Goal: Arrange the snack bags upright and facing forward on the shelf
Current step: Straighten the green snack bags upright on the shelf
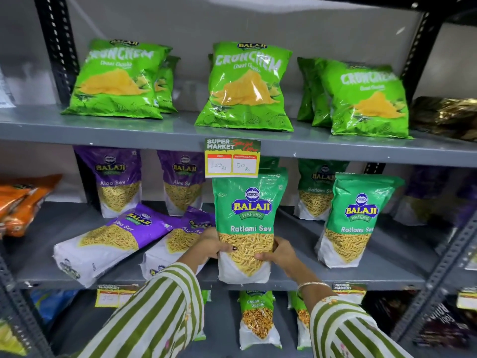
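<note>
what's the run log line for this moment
both hands: left hand, right hand | hold: Ratlami Sev bag upright, facing forward | pending: two Aloo Sev bags lying down

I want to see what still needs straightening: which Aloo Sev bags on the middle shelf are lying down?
The two front purple Aloo Sev bags: one at the shelf's front left, one beside it by the left hand. The two behind stand upright.

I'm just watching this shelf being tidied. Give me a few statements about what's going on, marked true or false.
1. Both hands, left hand and right hand, hold the green Ratlami Sev bag upright. True.
2. Two purple Aloo Sev bags at the front lie tipped over. True.
3. The Crunchem bags on the top shelf are purple. False: they are green.
4. The price tag hangs from the bottom shelf. False: it hangs from the top shelf's edge.
</note>
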